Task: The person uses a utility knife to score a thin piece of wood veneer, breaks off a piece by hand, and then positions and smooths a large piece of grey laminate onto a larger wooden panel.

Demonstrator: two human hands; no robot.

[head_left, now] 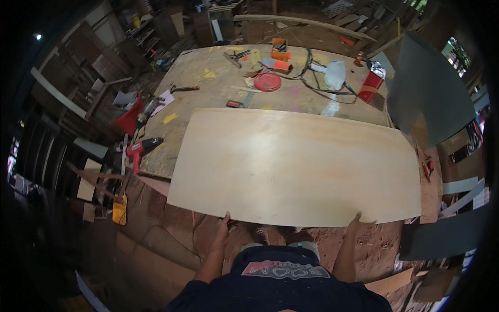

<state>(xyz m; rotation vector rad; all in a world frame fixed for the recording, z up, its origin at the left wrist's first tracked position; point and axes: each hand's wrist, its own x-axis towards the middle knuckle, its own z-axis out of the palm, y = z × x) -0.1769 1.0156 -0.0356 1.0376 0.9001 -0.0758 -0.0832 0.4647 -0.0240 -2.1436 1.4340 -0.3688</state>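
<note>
Pale plywood sheet [293, 166] is lying across the near end of the workbench [208, 88], long axis running left-right. Left hand [222, 226] and right hand [358, 222] are both gripping its near edge, fingers curled underneath, thumbs on top.

plywood sheet [293, 166]: pale cream, faint grain
workbench [208, 88]: yellowish, paint-spotted
drill [139, 150]: red
round lid [267, 81]: red
can [370, 86]: red
panel [429, 93]: dark grey
</note>
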